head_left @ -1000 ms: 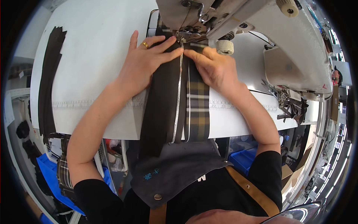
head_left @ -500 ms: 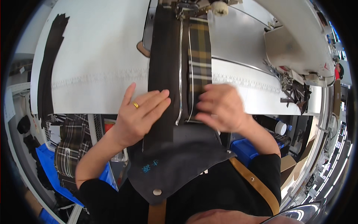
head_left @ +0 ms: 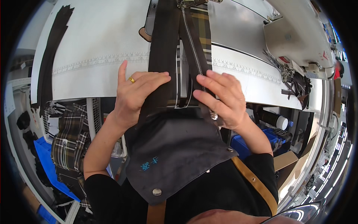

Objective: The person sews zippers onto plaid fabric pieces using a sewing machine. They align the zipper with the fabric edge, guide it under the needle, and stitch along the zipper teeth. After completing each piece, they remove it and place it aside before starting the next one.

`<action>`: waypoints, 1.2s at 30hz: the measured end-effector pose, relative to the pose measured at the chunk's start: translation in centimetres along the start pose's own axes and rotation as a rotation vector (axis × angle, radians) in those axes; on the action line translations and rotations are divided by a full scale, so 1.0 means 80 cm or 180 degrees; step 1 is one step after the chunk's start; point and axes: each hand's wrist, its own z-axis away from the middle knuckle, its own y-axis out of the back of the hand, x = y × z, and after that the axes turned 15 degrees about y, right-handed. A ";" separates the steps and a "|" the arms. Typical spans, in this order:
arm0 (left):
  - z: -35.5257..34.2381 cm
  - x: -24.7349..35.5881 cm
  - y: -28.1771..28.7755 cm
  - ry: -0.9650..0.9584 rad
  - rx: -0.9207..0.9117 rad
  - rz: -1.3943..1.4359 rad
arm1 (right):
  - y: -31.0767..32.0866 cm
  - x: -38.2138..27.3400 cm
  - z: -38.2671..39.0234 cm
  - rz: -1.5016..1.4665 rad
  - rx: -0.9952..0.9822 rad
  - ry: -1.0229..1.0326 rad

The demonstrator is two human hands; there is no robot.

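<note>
My left hand (head_left: pixel 135 93), with a gold ring, lies flat on the left side of a dark fabric strip (head_left: pixel 161 52), fingers stretched out. My right hand (head_left: pixel 225 95) rests its fingers, spread apart, over a dark zipper (head_left: pixel 194 48) with metal teeth. The zipper slants from the sewing machine's presser foot (head_left: pixel 182 4) toward me, its metal end piece (head_left: pixel 213 116) showing below my right thumb. Beneath and right of the zipper lies plaid fabric (head_left: pixel 204 24). Between the strip and zipper is a gap edged by a pale-striped plaid fold (head_left: pixel 178 74).
The sewing machine arm (head_left: pixel 294 33) stands at the right. Scissors (head_left: pixel 270 58) and dark scraps (head_left: pixel 296 87) lie beside it. A dark strip bundle (head_left: pixel 54 48) lies at the table's left. Below are plaid pieces (head_left: pixel 71 138) over a blue bin (head_left: pixel 46 156) and a white-capped bottle (head_left: pixel 280 122).
The zipper's near end has swung right and now slants under my right hand. The fabric has slid toward me. My left hand has shifted slightly away from me.
</note>
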 end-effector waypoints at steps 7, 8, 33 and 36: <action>0.002 -0.002 -0.005 -0.0395 0.0152 -0.0119 | -0.031 -0.015 0.014 -0.0203 -0.0392 -0.0231; 0.001 0.002 -0.006 -0.0398 0.0168 -0.0041 | -0.034 -0.018 0.012 -0.0253 -0.0289 -0.0294; 0.016 -0.004 -0.017 -0.0605 0.0282 -0.0475 | -0.029 -0.024 0.018 -0.0284 0.0285 0.0090; 0.017 -0.008 -0.015 -0.0601 0.0285 -0.0372 | -0.029 -0.033 0.008 -0.0279 0.0125 -0.0026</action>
